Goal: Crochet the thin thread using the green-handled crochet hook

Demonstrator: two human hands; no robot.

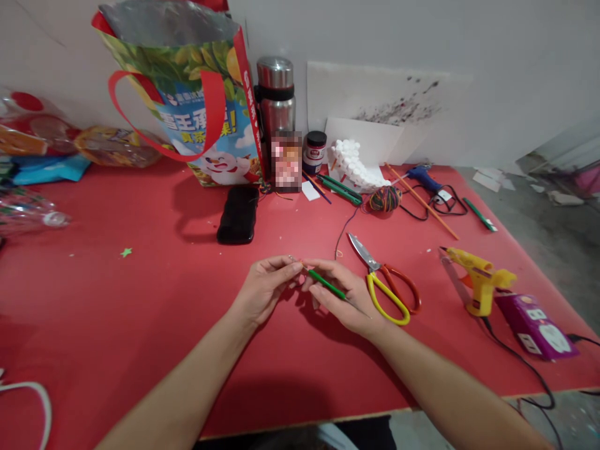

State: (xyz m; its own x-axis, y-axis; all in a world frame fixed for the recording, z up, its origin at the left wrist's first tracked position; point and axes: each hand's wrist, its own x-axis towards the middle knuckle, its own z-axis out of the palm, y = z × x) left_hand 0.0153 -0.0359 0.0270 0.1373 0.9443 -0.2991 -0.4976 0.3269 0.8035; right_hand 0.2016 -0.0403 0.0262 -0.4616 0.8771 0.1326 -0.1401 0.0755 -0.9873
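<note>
Near the middle of the red table, my right hand (pixel 344 297) holds a thin tool with a green handle (pixel 327 283), its metal end pointing toward my left hand. The fingers of my left hand (pixel 272 284) are pinched together at the tool's tip, on something too small to make out. Both hands nearly touch at the fingertips. Just right of my right hand lie scissors (pixel 385 284) with one yellow and one red handle, blades partly apart. A thin dark strand runs from a multicoloured yarn ball (pixel 385 198) toward the hands.
Behind the hands are a black phone (pixel 238 215), a large printed bag (pixel 187 106), a steel flask (pixel 276 94) and a green cutter (pixel 340 189). On the right stand a yellow glue gun (pixel 480 281) and a purple power strip (pixel 537 326) with cables.
</note>
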